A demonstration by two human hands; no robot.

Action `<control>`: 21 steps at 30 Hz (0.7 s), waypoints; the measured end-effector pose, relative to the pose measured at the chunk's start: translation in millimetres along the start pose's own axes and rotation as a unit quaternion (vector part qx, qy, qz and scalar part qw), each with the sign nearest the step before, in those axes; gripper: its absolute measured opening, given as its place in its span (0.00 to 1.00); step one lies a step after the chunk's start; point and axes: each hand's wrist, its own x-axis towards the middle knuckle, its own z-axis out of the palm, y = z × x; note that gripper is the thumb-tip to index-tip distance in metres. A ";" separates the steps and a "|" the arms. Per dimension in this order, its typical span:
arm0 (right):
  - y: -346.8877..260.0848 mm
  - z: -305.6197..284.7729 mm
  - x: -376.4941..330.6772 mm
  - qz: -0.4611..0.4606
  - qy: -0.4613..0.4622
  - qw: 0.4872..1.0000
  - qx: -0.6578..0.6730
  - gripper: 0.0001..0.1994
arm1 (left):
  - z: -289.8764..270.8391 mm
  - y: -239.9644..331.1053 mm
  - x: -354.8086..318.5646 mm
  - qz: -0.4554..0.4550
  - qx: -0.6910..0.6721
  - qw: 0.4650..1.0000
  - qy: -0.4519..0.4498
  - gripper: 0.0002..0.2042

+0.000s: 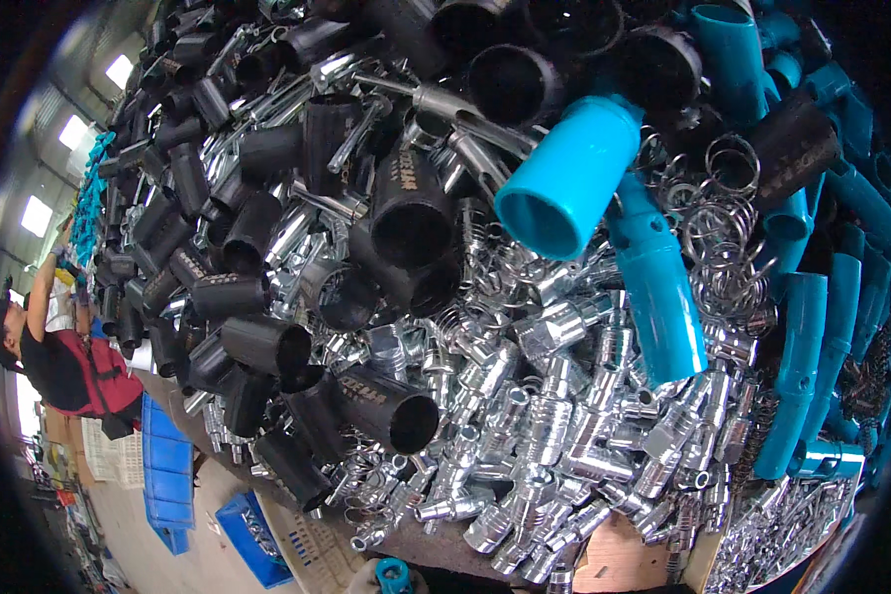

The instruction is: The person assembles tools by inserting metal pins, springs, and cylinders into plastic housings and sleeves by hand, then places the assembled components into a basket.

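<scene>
At the lower edge, only the tip of what looks like my left hand (363, 578) shows, in a pale glove. Its fingers are closed round a small teal tube (393, 574), whose open round end faces up. Most of this hand is cut off by the frame. My right hand is out of view. Just beyond the held tube lies a heap of shiny metal couplings (535, 426). Black sleeves (386, 406) are piled over its left side. A bright teal sleeve (571, 178) and a darker teal one (658, 297) lie on top.
Loose wire springs (718, 243) sit among the parts, with long teal tubes (800, 366) at the right. A box of small metal pieces (792, 535) stands at the lower right. Blue crates (166, 475) are on the floor at left, near another person (79, 366).
</scene>
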 end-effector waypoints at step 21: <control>7.4 -29.5 -27.2 0.000 0.005 0.994 0.112 0.11 | -2.6 -0.9 -4.0 -0.019 0.063 0.996 0.053 0.21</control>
